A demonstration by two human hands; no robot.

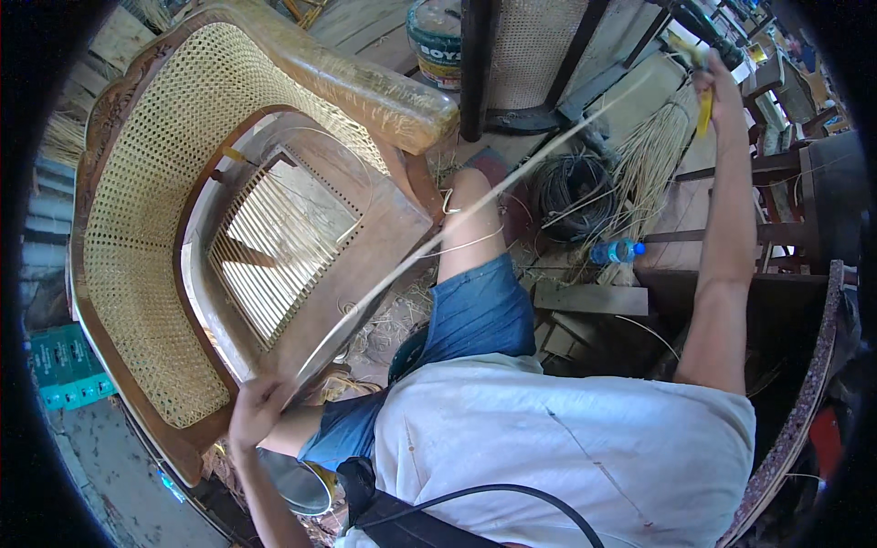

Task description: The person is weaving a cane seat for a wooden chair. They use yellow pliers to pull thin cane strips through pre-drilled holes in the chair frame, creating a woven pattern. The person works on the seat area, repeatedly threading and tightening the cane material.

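Observation:
A long pale cane strand [493, 190] slants across the view from lower left to upper right, its upper part blurred. My left hand [258, 416] is closed at its lower end, beside the chair seat's front corner. Far out to the right, my raised right hand [722, 91] is closed around a yellow object [704, 111], too blurred to name; whether it also grips the strand is unclear. At left stands a wooden armchair [411, 119] with a woven cane back [137, 274]. Parallel cane strands [274, 283] cover part of its seat opening. A short peg [236, 154] stands at the seat's rear edge.
Beyond my knee lie a coil of dark wire [575, 196], a bundle of cane [653, 155] and a blue-capped bottle [617, 251]. A paint bucket [434, 46] and a dark-framed cane panel [534, 55] stand behind. A metal container [297, 479] sits below my left leg.

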